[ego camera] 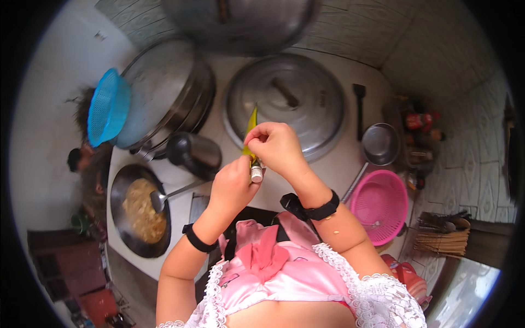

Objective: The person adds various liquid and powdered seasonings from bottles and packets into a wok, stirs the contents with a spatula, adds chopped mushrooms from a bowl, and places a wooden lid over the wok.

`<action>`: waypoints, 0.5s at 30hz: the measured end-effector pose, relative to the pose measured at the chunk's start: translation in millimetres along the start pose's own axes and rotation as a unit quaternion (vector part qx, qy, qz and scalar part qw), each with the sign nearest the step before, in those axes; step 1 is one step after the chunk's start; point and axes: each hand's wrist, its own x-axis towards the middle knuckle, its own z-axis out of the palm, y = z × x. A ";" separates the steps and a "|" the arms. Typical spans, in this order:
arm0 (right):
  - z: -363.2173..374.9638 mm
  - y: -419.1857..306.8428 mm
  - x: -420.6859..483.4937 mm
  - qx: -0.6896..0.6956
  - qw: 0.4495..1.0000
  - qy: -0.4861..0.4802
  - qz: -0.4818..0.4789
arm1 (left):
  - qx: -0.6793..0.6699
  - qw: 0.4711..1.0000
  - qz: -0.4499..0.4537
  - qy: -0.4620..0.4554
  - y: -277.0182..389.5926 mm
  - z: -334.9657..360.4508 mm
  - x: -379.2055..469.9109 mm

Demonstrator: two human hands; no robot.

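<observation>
My left hand (232, 184) grips a small container with a white ribbed cap (256, 174), most of its body hidden by my fingers. A yellow-green pointed strip (251, 127), perhaps a leaf or a packet, rises beside it. Thumb and forefinger of my right hand (275, 143) pinch at the strip's edge, just above the cap. Behind my hands lies a large round metal lid (318, 102) with a dark handle. At the left a black wok (117, 213) holds food in pale sauce (143, 209), with a metal ladle (159, 201) resting in it.
Left of the lid stand a large lidded pot (164, 82), a blue plastic basket (108, 107) and a dark metal jug (201, 153). On the right are a black spatula (359, 106), a metal dipper (381, 143), a pink basket (379, 205) and several bottles (420, 121). A person (88, 164) is at the far left.
</observation>
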 end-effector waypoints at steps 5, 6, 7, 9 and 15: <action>32.6 -0.4 -8.5 0.008 0.997 -0.059 -0.055 | -0.007 1.000 -0.010 0.013 -20.2 -24.5 -26.4; 35.9 4.2 -10.5 0.046 0.993 -0.062 -0.085 | -0.007 1.000 -0.019 0.007 -23.1 -31.1 -29.9; 36.3 7.8 -12.0 0.083 0.988 -0.066 -0.115 | -0.042 0.998 -0.051 0.018 -23.7 -39.1 -32.1; 14.7 14.8 -18.6 0.184 0.980 -0.069 -0.027 | -0.112 0.986 -0.114 0.044 -19.1 -62.4 -34.7; 9.2 150.3 -21.7 0.300 0.936 -0.158 0.094 | -0.187 0.972 -0.105 0.094 -11.0 -116.2 -35.1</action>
